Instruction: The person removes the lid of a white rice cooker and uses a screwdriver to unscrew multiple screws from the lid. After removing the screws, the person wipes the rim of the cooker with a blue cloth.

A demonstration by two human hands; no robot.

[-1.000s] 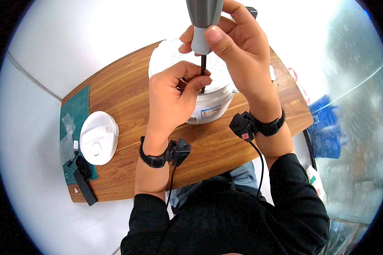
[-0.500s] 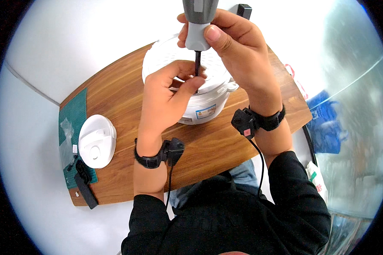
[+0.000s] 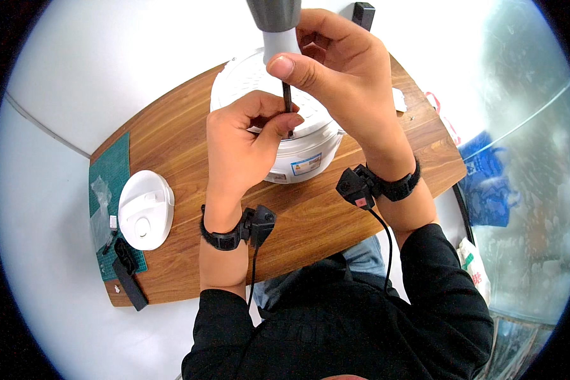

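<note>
My right hand (image 3: 354,76) is closed on the grey handle of a screwdriver (image 3: 278,39), its thumb against the pale neck and some fingers hidden behind. The dark shaft points down, leaning slightly, and the handle's upper end runs out of the picture. My left hand (image 3: 237,142) pinches the shaft low down between thumb and fingers. Beneath both hands stands a round white appliance, like a rice cooker body (image 3: 307,149), with a label on its near side. The shaft's tip meets the top near its front rim; what it touches there is hard to make out.
On the wooden table (image 3: 190,278), a white oval lid-like part (image 3: 147,231) lies at left, beside a green cutting mat (image 3: 111,161) with a clear plastic bag (image 3: 100,209) and a black strap-like item (image 3: 130,285). A black object (image 3: 363,16) stands at the back. Blue bags (image 3: 487,183) hang at right.
The screwdriver's handle has shifted left and slightly up, so its lean has changed. My right hand has turned and moved left with it; my left hand has barely moved.
</note>
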